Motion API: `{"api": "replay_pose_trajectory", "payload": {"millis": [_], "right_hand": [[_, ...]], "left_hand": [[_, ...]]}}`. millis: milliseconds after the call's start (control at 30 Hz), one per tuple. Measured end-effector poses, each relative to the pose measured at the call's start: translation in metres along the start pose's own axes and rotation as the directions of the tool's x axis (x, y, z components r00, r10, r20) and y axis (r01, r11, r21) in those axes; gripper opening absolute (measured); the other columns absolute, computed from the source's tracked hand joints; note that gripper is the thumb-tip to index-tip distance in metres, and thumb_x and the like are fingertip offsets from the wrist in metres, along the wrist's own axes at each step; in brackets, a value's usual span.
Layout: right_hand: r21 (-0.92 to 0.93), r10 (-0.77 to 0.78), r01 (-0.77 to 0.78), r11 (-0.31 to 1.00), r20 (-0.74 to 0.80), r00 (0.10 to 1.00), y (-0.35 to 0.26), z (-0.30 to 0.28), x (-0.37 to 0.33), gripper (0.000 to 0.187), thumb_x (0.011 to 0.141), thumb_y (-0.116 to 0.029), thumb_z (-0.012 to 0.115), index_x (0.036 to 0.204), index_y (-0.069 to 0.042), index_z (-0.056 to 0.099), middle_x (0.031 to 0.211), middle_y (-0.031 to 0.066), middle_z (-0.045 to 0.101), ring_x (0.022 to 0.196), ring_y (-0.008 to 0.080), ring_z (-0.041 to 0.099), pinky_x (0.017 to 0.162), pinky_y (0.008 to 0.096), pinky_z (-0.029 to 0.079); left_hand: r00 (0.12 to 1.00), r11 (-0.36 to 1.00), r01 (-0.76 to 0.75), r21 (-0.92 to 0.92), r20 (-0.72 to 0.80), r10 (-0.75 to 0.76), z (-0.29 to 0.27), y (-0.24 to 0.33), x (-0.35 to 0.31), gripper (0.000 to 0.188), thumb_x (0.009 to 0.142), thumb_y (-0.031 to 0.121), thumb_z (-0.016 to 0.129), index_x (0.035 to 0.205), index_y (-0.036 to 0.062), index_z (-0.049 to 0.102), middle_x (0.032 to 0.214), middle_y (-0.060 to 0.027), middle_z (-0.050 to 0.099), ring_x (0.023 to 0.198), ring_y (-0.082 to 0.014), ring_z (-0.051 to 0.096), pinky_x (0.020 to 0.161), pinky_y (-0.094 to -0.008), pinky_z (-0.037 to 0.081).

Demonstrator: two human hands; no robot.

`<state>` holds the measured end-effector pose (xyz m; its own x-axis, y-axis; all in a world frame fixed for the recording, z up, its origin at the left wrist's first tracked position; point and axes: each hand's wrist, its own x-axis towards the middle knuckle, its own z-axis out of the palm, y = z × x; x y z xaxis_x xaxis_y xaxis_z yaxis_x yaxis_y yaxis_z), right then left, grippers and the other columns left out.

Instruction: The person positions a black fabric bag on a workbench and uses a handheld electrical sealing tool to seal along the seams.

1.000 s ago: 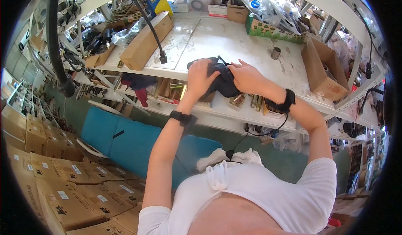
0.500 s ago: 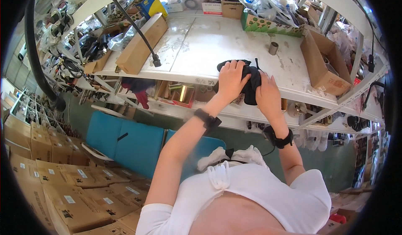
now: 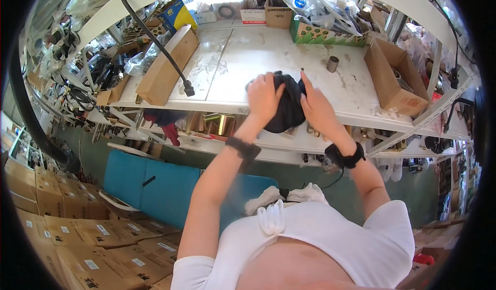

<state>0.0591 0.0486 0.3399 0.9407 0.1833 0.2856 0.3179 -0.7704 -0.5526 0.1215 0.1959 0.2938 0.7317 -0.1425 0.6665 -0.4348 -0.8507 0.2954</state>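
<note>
A soft, black, cloth-like item [image 3: 287, 115], bunched and folded, is between my hands at the front edge of the white shelf. I cannot make out its exact kind. My left hand [image 3: 265, 98] grips its left side with curled fingers, the thumb over the top. My right hand [image 3: 318, 109] holds its right edge, one finger pointing up and the fingertips partly hidden by the cloth. Behind and to the right, a short metal tube [image 3: 332, 64] stands upright on the shelf.
An open cardboard box [image 3: 395, 75] sits on the shelf's right, a long cardboard box [image 3: 168, 65] on its left. A black cable [image 3: 155, 39] hangs in front. Below left are a blue-green padded lounger [image 3: 150, 181] and stacked cartons [image 3: 98, 233].
Both hands have shifted slightly left with the black item. It now looks more spread and hangs wider between them. My right hand's finger has lifted upward.
</note>
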Motion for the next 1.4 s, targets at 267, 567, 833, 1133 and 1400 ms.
{"api": "replay_pose_trajectory", "payload": {"millis": [267,567,833,1133,1400], "right_hand": [[-0.451,-0.213,0.179,0.874,-0.025,0.977,0.000,0.009,0.028,0.056,0.076,-0.028,0.057,0.124,-0.007,0.036,0.086,0.0150,0.058,0.085,0.0308,0.053,0.085,0.0430,0.037],[-0.264,-0.241,0.334,0.905,0.331,0.912,-0.007,0.011,0.080,0.056,0.076,-0.034,0.055,0.118,-0.001,0.039,0.100,0.0192,0.051,0.099,0.0337,0.048,0.084,0.0376,0.041],[-0.159,-0.108,0.359,0.920,0.777,0.620,0.028,0.046,0.195,0.063,0.071,-0.045,0.051,0.113,0.001,0.045,0.104,0.0165,0.054,0.091,0.0262,0.052,0.078,0.0333,0.040],[-0.231,-0.001,0.381,0.895,0.855,0.518,0.030,0.075,0.258,0.073,0.057,-0.050,0.069,0.108,-0.003,0.048,0.105,0.0112,0.049,0.094,0.0212,0.048,0.078,0.0291,0.039],[-0.313,0.002,0.346,0.885,0.744,0.668,-0.004,0.068,0.240,0.047,0.058,-0.041,0.069,0.091,-0.008,0.064,0.087,0.0075,0.064,0.076,0.0198,0.059,0.065,0.0297,0.045]], "left_hand": [[0.980,0.962,0.175,0.210,0.059,-0.191,-0.005,-0.051,0.031,0.038,0.079,0.040,0.053,0.094,0.0064,0.045,0.089,-0.0137,0.051,0.084,-0.0317,0.051,0.068,-0.0433,0.040],[0.978,0.963,0.088,0.253,0.164,-0.132,-0.002,-0.060,0.037,0.040,0.079,0.041,0.052,0.096,0.0063,0.043,0.093,-0.0132,0.050,0.088,-0.0315,0.051,0.069,-0.0446,0.041],[0.997,0.940,-0.023,0.341,0.079,-0.004,0.007,-0.073,0.039,0.039,0.076,0.038,0.056,0.091,0.0044,0.044,0.087,-0.0102,0.048,0.083,-0.0272,0.050,0.065,-0.0412,0.041],[0.983,0.891,-0.004,0.454,0.165,-0.079,0.014,-0.084,0.063,0.042,0.077,0.039,0.054,0.094,0.0020,0.042,0.094,-0.0131,0.048,0.088,-0.0293,0.050,0.070,-0.0424,0.041],[0.822,0.906,-0.001,0.424,0.517,-0.240,-0.001,-0.105,0.096,0.050,0.081,0.041,0.048,0.111,0.0027,0.035,0.113,-0.0167,0.041,0.106,-0.0359,0.043,0.083,-0.0459,0.040]]}}
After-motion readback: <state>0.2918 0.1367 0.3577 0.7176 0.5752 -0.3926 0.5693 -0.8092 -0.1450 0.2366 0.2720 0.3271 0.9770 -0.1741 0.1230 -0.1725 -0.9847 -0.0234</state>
